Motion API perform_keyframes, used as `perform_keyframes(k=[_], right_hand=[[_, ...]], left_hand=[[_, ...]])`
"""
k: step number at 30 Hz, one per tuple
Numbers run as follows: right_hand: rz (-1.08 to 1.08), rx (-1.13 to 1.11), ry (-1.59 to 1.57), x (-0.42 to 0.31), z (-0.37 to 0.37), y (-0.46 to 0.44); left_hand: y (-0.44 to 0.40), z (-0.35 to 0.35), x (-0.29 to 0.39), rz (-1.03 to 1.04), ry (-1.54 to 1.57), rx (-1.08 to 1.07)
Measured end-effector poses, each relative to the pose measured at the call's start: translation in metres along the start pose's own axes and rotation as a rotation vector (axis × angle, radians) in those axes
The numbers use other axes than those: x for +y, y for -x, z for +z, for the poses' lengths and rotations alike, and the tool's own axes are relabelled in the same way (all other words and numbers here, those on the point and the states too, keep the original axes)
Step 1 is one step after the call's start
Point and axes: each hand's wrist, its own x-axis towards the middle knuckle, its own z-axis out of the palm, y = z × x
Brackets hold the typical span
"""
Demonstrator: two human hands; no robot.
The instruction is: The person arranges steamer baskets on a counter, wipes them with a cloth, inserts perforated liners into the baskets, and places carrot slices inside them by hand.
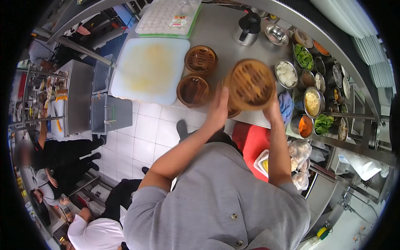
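Bamboo steamer [252,83] clasped from both sides
Left hand [218,109], nearer two other steamers [201,59], and right hand [273,110] grip its opposite edges.

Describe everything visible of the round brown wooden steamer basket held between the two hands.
The round brown wooden-looking steamer basket has a rim around a slatted panel with dark, roughly parallel openings. Slightly blurred, its slatted face turned to the camera, it seems raised over the near edge of the grey metal counter. The left hand holds its lower left, the right hand its lower right.
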Motion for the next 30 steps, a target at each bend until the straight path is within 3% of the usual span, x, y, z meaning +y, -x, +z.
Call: perform_keyframes(k=[1, 3, 7, 8, 9, 11, 13, 15, 17, 19, 20, 22, 23, 26, 28, 29, 30], right_hand=[[-0.016, 0.007, 0.002, -0.017, 0.001, -0.008], [-0.020, 0.089, -0.010, -0.046, 0.020, -0.031], [-0.050, 0.125, 0.041, -0.013, -0.003, -0.106], [-0.043, 0.109, -0.001, -0.005, 0.001, -0.115], [-0.046, 0.109, -0.002, 0.001, 0.000, -0.118], [0.105, 0.167, 0.215, 0.001, 0.015, -0.114], [0.102, 0.235, 0.337, -0.007, 0.018, -0.115], [0.036, 0.169, 0.449, -0.010, 0.013, -0.113], [-0.066, 0.271, 0.466, -0.025, 0.020, -0.097], [-0.111, 0.371, 0.673, -0.046, 0.011, -0.065], [-0.125, 0.398, 0.563, -0.039, -0.008, -0.055], [-0.103, 0.416, 0.349, -0.033, -0.041, -0.019], [-0.070, 0.411, 0.243, -0.034, -0.047, 0.005], [0.019, 0.497, 0.205, -0.002, -0.065, 0.047], [0.142, 0.597, 0.556, 0.027, -0.073, 0.053], [0.175, 0.614, 0.779, 0.047, -0.086, 0.055], [0.181, 0.631, 0.777, 0.046, -0.089, 0.058]], left_hand=[[-0.015, 0.004, 0.007, 0.096, -0.193, 0.014], [-0.045, 0.009, 0.028, 0.113, -0.109, -0.002], [-0.131, -0.019, 0.006, 0.091, -0.171, -0.076], [-0.114, -0.016, 0.032, -0.092, -0.351, 0.025], [-0.110, -0.019, 0.032, -0.089, -0.352, 0.024], [-0.107, -0.026, 0.030, -0.049, -0.532, 0.054], [-0.105, -0.028, 0.026, -0.006, -0.510, 0.067], [-0.096, -0.028, 0.016, 0.012, -0.477, 0.069], [-0.093, -0.019, 0.034, 0.019, -0.426, 0.044], [-0.076, -0.005, 0.042, 0.214, -0.395, -0.023], [-0.069, -0.001, 0.047, 0.107, -0.418, -0.160], [-0.048, 0.017, 0.036, 0.232, -0.505, -0.202], [-0.044, 0.023, 0.011, 0.244, -0.401, -0.264], [-0.020, 0.016, -0.003, 0.200, -0.451, -0.443], [-0.017, 0.000, -0.044, 0.564, -0.891, -0.416], [-0.012, -0.012, -0.049, 0.563, -0.884, -0.434], [-0.008, -0.028, -0.052, 0.625, -1.091, -0.465]])
